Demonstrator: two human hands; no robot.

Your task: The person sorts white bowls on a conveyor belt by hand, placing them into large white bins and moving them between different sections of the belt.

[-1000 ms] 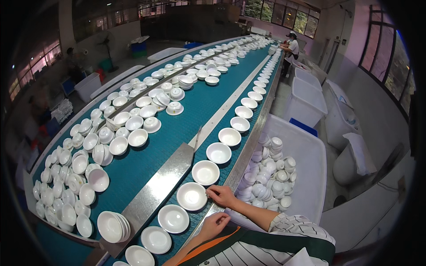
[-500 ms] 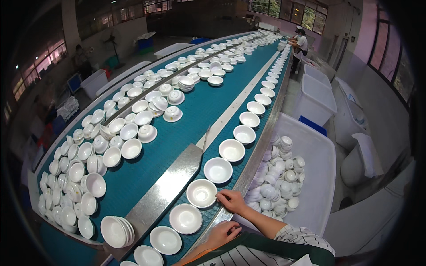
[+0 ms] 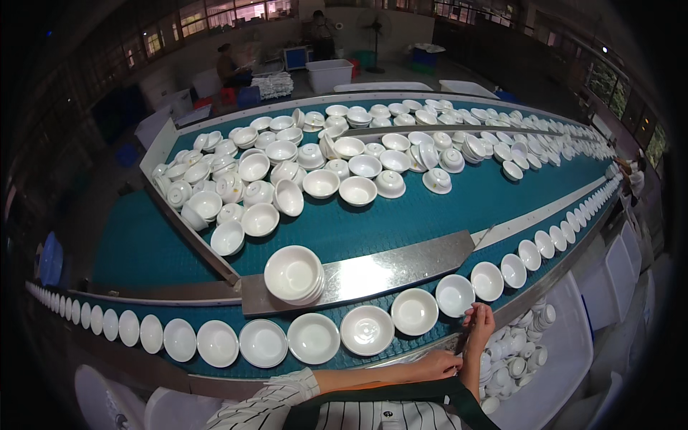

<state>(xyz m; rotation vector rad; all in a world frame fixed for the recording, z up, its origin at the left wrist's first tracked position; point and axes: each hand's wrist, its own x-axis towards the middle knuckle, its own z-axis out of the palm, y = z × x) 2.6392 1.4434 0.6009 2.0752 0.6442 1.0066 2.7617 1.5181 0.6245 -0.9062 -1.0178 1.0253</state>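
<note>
My right hand is at the near edge of the conveyor, its fingers loosely bent and slightly apart. Its fingertips are beside the rim of a white bowl; whether they touch it I cannot tell. Below and left of it, my left hand rests with curled fingers near the conveyor's metal edge, and nothing shows in it. Face-up white bowls run along the near teal belt in a single row, one with bright reflections among them. On the metal plate behind this row stands a short stack of white bowls.
Many loose white bowls lie jumbled on the wide teal belt. A white bin with heaped small white pieces stands beside my right arm. Other people are at the far right and in the background, near another white bin.
The view has swung to the left, bringing in the left run of the bowl row and the background bins. Both hands remain beside the row, the right one still near a bowl's rim.
</note>
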